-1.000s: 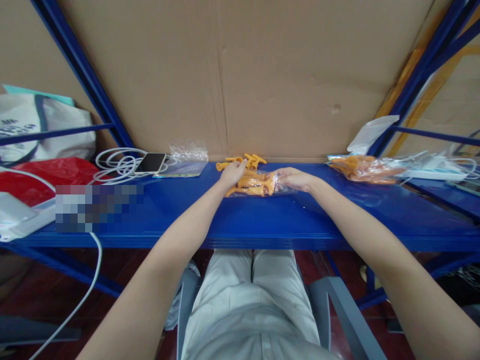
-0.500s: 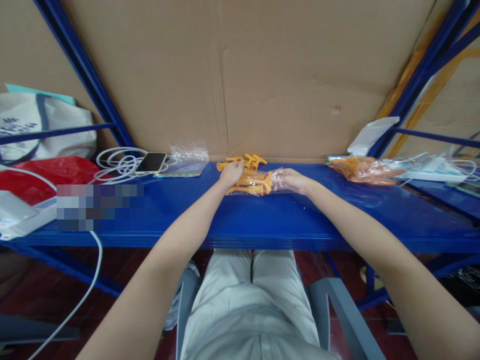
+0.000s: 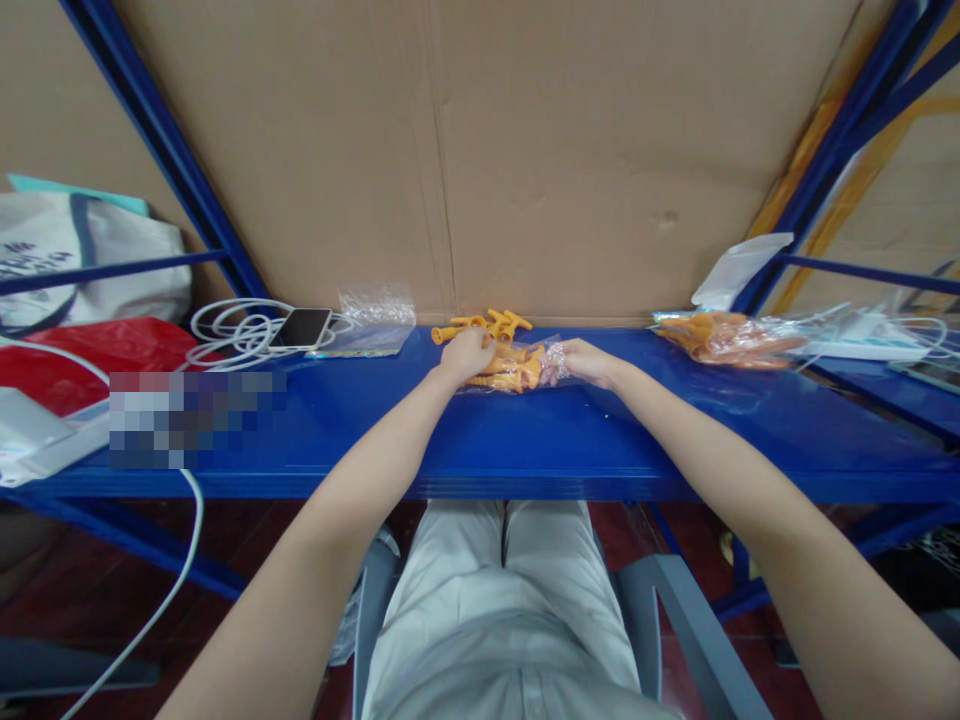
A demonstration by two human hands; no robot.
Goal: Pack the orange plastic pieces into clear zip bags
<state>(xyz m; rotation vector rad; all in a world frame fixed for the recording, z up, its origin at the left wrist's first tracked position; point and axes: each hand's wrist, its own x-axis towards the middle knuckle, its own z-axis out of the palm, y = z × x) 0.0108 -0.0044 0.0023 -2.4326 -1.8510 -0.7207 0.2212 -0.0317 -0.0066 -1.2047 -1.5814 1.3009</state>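
A clear plastic bag with yellow-orange plastic parts (image 3: pixel 510 372) in it lies on the blue tabletop, between my two hands. My left hand (image 3: pixel 466 355) is closed over the bag's left end, its fingertips partly hidden. At the other end my right hand (image 3: pixel 586 362) grips the bunched clear film (image 3: pixel 553 362). Just behind the bag is a small heap of loose yellow plastic pieces (image 3: pixel 511 320), some with a T-shaped end. What exactly the pieces are I cannot make out.
Another clear bag of orange parts (image 3: pixel 724 338) lies to the right, near a white power strip (image 3: pixel 862 345). Leftward are a flat clear bag (image 3: pixel 371 325), a phone (image 3: pixel 302 328), coiled white cable (image 3: pixel 236 325) and red plastic (image 3: pixel 112 350). Cardboard (image 3: pixel 540 160) stands behind the blue table (image 3: pixel 517 440).
My left hand has shifted slightly right along the bag. The bagged parts look more bunched, and the film at my right hand is more gathered.
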